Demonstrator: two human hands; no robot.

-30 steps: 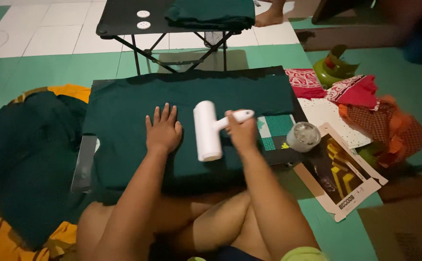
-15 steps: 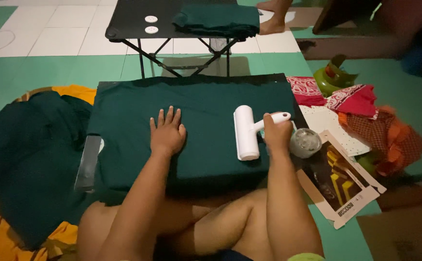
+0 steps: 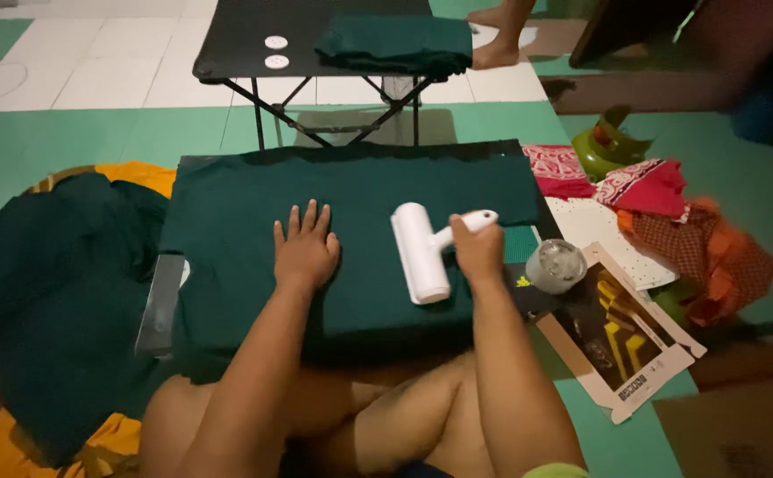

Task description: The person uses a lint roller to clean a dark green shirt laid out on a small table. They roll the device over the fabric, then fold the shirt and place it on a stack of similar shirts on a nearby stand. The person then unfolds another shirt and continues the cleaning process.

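Observation:
A dark green cloth (image 3: 227, 230) lies spread flat on a board in front of me. My left hand (image 3: 305, 248) rests palm down on it, fingers spread. My right hand (image 3: 477, 248) grips the handle of a white lint roller (image 3: 419, 252), whose roll lies on the cloth just right of the left hand. My bare legs are folded under the near edge of the cloth.
A heap of dark green fabric (image 3: 41, 292) lies at the left over orange cloth (image 3: 138, 175). A black folding table (image 3: 253, 35) with folded green cloth (image 3: 395, 42) stands behind. Red patterned cloths (image 3: 643, 184), a round clear lid (image 3: 556, 264) and a printed card (image 3: 621, 332) lie right. Someone's bare foot (image 3: 495, 55) is behind.
The roller slid right across the cloth, then came back left a little. My left hand has stayed flat on the cloth.

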